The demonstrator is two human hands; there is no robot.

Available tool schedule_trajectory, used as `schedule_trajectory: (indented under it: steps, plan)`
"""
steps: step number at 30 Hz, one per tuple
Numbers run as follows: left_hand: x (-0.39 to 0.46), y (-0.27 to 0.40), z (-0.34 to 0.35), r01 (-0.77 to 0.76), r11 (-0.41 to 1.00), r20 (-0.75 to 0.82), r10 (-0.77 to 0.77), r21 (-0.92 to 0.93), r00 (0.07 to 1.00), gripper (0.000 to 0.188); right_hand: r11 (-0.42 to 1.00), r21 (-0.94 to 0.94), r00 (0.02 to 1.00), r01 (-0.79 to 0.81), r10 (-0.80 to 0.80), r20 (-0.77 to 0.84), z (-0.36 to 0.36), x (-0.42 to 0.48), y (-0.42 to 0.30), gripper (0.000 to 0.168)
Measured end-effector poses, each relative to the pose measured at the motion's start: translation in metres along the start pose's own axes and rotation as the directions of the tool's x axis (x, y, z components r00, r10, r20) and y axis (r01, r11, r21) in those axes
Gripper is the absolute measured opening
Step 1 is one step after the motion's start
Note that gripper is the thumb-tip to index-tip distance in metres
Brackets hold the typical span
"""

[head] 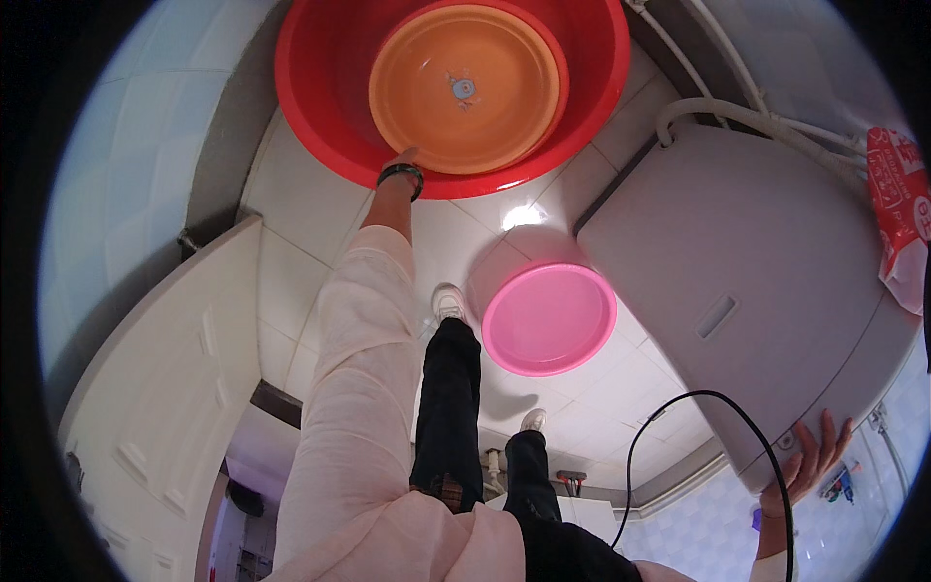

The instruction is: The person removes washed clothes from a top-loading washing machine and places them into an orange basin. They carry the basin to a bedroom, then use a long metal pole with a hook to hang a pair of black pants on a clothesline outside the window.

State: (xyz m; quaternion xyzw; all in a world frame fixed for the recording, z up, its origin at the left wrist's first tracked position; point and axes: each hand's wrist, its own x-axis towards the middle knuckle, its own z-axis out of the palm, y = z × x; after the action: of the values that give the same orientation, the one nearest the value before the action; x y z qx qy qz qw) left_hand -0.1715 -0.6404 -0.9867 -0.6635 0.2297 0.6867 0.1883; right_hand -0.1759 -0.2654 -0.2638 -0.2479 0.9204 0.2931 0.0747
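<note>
Reaching forward, my left hand (402, 158) is at the near rim of an orange plastic basin (465, 138); most of its fingers are hidden below the rim, so its grip cannot be made out. The orange basin lies within a larger red plastic tub (320, 109), with another red-orange rim just beneath it. My right hand (807, 462) rests with spread fingers on the near corner of a grey-white appliance with a flat lid (734, 254). Between my feet and the appliance, a pink plastic basin (549, 320) stands on the tiled floor.
An off-white panelled door (174, 364) stands at the left. White pipes and a grey hose (764, 116) run behind the appliance. A red and white plastic bag (898, 211) hangs at the right edge. A black cable (698, 394) loops near my right arm.
</note>
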Motion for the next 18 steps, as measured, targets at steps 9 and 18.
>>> schedule_trajectory:
  steps: [9,18]
  plan:
    - [-0.080,0.018,0.071,0.008,0.960,0.217,0.055,-0.279,0.975,0.038,0.998,0.063,0.997,-0.004,0.009,-0.075,0.003,0.000,0.001,0.042]
    - [-0.222,-0.004,0.029,0.107,0.961,0.293,-0.028,-0.256,0.956,0.035,0.984,0.180,0.990,0.010,0.015,-0.141,-0.032,0.008,0.006,0.024]
